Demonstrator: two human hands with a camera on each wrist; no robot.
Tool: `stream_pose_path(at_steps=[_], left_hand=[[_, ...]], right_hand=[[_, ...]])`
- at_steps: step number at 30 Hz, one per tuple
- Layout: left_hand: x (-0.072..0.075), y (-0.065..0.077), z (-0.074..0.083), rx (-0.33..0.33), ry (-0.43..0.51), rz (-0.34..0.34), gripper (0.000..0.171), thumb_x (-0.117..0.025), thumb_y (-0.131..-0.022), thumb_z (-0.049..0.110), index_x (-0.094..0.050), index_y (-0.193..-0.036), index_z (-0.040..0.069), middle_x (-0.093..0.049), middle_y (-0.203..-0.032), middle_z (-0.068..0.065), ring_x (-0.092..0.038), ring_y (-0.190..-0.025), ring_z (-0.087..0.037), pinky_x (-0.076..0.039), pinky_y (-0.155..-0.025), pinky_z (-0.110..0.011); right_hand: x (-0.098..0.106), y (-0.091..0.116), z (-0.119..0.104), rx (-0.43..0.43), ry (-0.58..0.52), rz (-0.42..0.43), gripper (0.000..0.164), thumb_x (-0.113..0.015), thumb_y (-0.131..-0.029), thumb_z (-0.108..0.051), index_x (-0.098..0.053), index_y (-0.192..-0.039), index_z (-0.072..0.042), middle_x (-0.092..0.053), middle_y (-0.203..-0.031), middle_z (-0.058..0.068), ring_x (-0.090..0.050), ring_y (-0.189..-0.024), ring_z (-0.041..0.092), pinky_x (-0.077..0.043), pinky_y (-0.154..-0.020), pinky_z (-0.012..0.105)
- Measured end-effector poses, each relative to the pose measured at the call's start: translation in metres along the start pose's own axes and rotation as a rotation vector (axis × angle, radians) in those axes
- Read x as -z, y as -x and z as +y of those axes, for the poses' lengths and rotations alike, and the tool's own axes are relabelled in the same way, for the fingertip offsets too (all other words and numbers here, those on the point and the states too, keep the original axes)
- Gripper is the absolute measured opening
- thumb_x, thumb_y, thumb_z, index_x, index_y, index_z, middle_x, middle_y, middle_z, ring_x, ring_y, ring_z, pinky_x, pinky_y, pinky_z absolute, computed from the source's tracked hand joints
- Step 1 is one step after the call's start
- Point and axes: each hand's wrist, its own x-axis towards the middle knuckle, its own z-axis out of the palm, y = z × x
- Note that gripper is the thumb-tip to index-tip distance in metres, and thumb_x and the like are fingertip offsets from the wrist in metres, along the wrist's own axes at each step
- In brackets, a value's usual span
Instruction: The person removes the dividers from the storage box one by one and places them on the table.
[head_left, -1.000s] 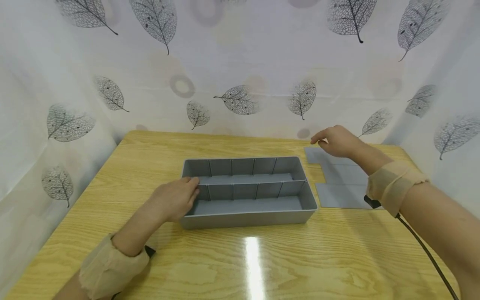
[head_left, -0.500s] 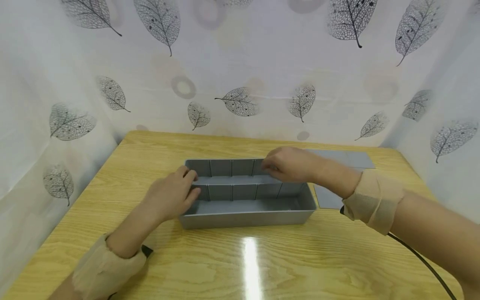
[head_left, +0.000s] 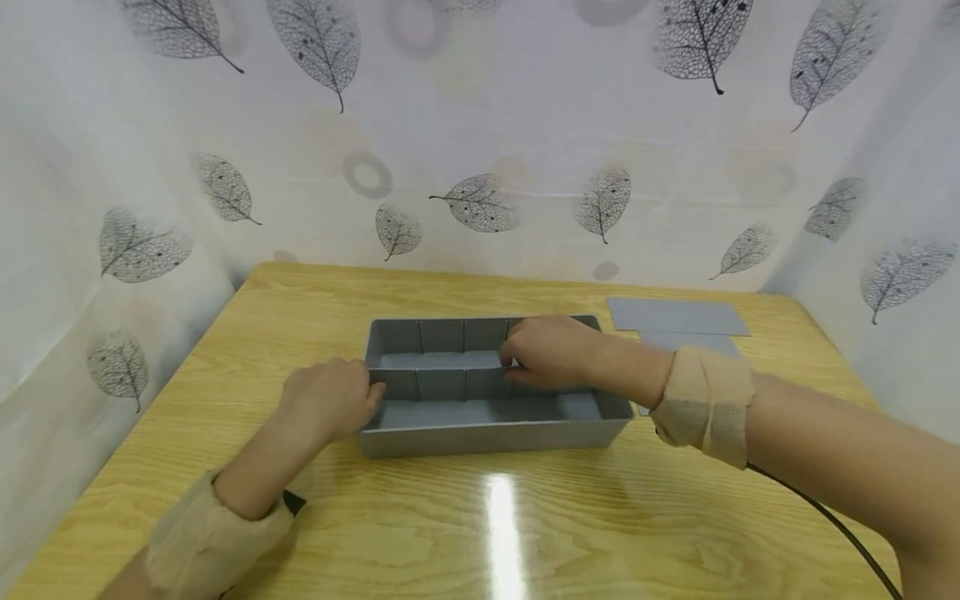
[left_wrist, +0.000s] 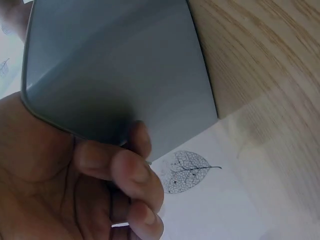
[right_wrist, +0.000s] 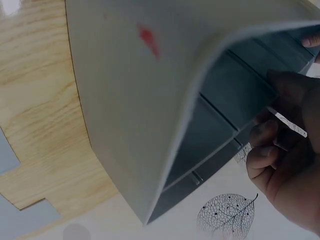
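Note:
A long grey box (head_left: 495, 437) stands on the table, split lengthwise into two troughs by a middle divider (head_left: 442, 384). My left hand (head_left: 330, 396) grips its left end by the rim; the left wrist view shows the fingers curled against the grey end wall (left_wrist: 120, 65). At the divider, right of its centre, my right hand (head_left: 558, 350) pinches the edge, thumb in the front trough and fingers in the rear one. Seen from the right wrist, those fingers (right_wrist: 262, 150) are curled. The hand hides part of the divider in the head view.
Flat grey panels lie right of the box, a rear panel (head_left: 678, 317) and another panel (head_left: 697, 340) nearer, partly under the right arm. The wooden table (head_left: 420, 525) ends at a leaf-printed curtain (head_left: 300, 200). A black cable (head_left: 825, 517) trails from the right wrist.
My right hand has swung left from above the panels to the box's divider. The left hand loosened its fingers at the box's left end, then closed on the rim again. The box has stayed put.

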Motion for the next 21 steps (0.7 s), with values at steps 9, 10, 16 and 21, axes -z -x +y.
stream_pose_path(at_steps=[9, 10, 16, 21], left_hand=[[-0.0026, -0.0017, 0.0002, -0.013, -0.004, 0.015, 0.041, -0.032, -0.097, 0.021, -0.043, -0.057, 0.014, -0.040, -0.050, -0.001, -0.039, -0.044, -0.013, -0.034, -0.034, -0.027], [-0.0030, -0.0018, 0.0000, -0.011, -0.005, 0.015, 0.042, -0.032, -0.097, 0.020, -0.043, -0.057, 0.014, -0.039, -0.050, -0.001, -0.038, -0.043, -0.012, -0.033, -0.034, -0.026], [-0.0034, -0.0022, -0.0029, 0.013, 0.004, -0.004, 0.040, -0.032, -0.095, 0.021, -0.045, -0.057, 0.014, -0.042, -0.051, -0.001, -0.040, -0.045, -0.013, -0.036, -0.035, -0.027], [-0.0031, -0.0034, -0.0074, 0.037, 0.047, -0.033, 0.038, -0.035, -0.092, 0.026, -0.046, -0.058, 0.014, -0.043, -0.053, -0.002, -0.040, -0.047, -0.014, -0.035, -0.038, -0.029]], right_hand=[[-0.0030, -0.0014, -0.0023, -0.023, -0.009, 0.059, 0.021, -0.061, -0.086, -0.023, -0.054, -0.066, -0.024, -0.052, -0.067, -0.011, -0.048, -0.064, 0.007, -0.046, -0.059, 0.029], [-0.0026, -0.0014, -0.0028, -0.021, -0.008, 0.064, 0.020, -0.061, -0.086, -0.023, -0.056, -0.067, -0.024, -0.053, -0.067, -0.011, -0.049, -0.065, 0.006, -0.047, -0.060, 0.029], [-0.0026, -0.0027, -0.0048, -0.006, -0.005, 0.081, 0.015, -0.063, -0.086, -0.022, -0.062, -0.071, -0.021, -0.058, -0.071, -0.009, -0.053, -0.067, 0.007, -0.051, -0.064, 0.029], [-0.0040, -0.0025, -0.0047, 0.019, -0.001, 0.112, 0.014, -0.063, -0.085, -0.020, -0.065, -0.072, -0.019, -0.060, -0.069, -0.008, -0.055, -0.065, 0.007, -0.052, -0.065, 0.030]])
